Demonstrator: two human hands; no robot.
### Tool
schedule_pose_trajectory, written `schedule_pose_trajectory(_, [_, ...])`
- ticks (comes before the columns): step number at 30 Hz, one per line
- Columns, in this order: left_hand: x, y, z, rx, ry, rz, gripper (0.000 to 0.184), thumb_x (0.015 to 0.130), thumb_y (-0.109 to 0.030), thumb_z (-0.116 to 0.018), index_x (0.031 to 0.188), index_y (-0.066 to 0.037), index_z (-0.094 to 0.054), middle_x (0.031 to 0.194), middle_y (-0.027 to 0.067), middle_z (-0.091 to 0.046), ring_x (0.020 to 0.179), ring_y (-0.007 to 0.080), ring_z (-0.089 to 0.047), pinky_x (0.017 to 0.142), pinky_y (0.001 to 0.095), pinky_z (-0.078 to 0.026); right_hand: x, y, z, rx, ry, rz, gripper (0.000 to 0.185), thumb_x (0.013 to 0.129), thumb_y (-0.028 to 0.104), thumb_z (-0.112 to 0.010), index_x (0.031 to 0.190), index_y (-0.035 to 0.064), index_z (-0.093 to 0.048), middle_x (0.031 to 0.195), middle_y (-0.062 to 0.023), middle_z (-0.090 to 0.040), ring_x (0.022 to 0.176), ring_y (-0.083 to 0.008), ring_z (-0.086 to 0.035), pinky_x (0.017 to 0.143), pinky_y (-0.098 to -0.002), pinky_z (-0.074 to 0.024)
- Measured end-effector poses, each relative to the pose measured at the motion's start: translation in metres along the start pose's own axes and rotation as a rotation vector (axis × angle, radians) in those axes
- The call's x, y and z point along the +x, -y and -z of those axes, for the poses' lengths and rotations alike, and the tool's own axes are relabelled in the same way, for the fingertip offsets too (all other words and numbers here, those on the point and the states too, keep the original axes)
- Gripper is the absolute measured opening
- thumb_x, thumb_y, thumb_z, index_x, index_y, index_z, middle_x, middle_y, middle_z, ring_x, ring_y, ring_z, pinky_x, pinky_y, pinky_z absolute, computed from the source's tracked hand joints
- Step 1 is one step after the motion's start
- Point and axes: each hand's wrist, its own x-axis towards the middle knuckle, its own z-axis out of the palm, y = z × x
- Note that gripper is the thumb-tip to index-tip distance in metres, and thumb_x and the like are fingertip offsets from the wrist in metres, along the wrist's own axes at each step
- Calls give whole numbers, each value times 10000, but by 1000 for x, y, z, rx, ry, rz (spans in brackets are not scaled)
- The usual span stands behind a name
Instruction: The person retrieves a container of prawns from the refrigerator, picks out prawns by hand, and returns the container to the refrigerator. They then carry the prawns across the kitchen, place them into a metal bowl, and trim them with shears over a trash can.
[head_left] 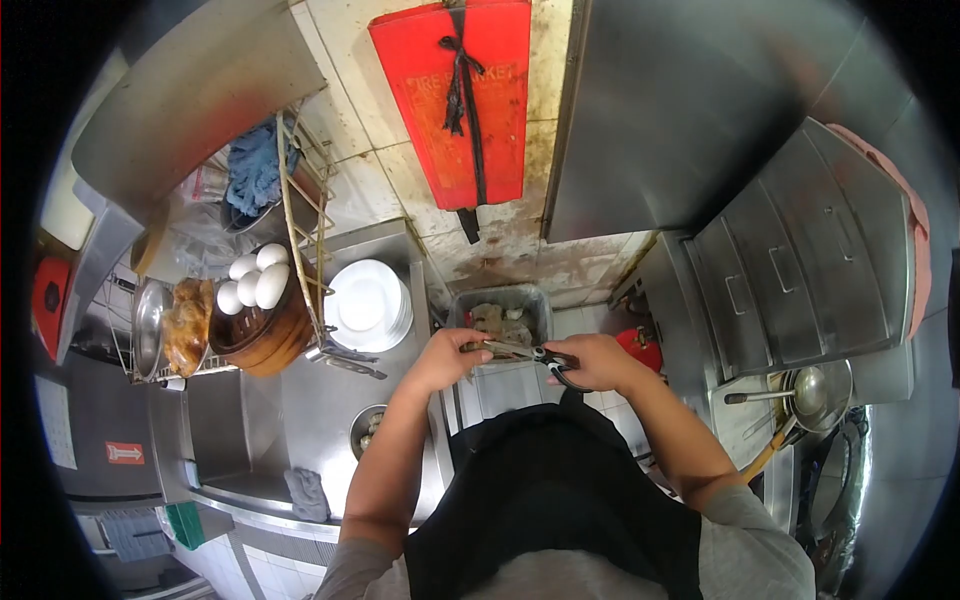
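My right hand (588, 363) is closed round the dark handles of a pair of scissors (545, 355). Their metal blades point left, towards my left hand (447, 358). Thumb and fingers of that hand pinch a small pale piece (484, 347) at the blade tips; it looks like a shrimp, though it is too small to be sure. Just beyond both hands is a grey plastic tub (546, 303) with wet, greyish pieces (500, 322) in it. A metal bowl (354, 432) with similar small pieces stands on the steel counter, left of my left forearm.
Stacked white plates (366, 305) stand on the steel counter (300, 430). A wire rack (298, 215) holds eggs (270, 286) and a brown round container (262, 345). A red fire blanket case (460, 100) hangs ahead. Steel drawers (790, 270) and pans (815, 395) are at right.
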Motion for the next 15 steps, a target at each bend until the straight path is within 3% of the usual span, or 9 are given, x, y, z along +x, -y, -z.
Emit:
schedule_pose_trajectory(10, [8, 13, -2, -87, 57, 120, 296, 905, -118, -777, 1154, 28, -712, 758, 17, -634, 499, 89, -514, 405, 292, -388, 6, -14, -15, 129, 60, -40, 552, 824, 470, -810, 1290, 200, -688, 896, -186, -698, 813, -366, -665, 759, -419, -523])
schedule_pose_trajectory(12, [11, 19, -3, -6, 43, 188, 352, 861, -134, -833, 1144, 45, -727, 1010, 82, -739, 901, 138, -647, 845, 301, -526, 6, -19, -23, 245, 71, -30, 559, 827, 419, -835, 1282, 131, -685, 871, -165, -701, 780, -305, -665, 760, -402, -526])
schedule_pose_trajectory(13, [11, 24, -6, -7, 43, 189, 352, 861, -134, -833, 1144, 45, -727, 1010, 82, -739, 901, 138, -647, 845, 301, -526, 6, -27, -35, 245, 73, -31, 559, 827, 419, -835, 1282, 131, -685, 871, -165, -701, 780, -305, -665, 760, -402, -526])
schedule_pose_trajectory(15, [14, 37, -14, -96, -35, 46, 323, 860, -139, -833, 1102, 46, -728, 973, 77, -731, 892, 134, -644, 828, 299, -526, 6, -43, -65, 574, -148, -85, 506, 873, 310, -837, 1270, 48, -664, 833, -101, -678, 746, -201, -630, 713, -359, -524])
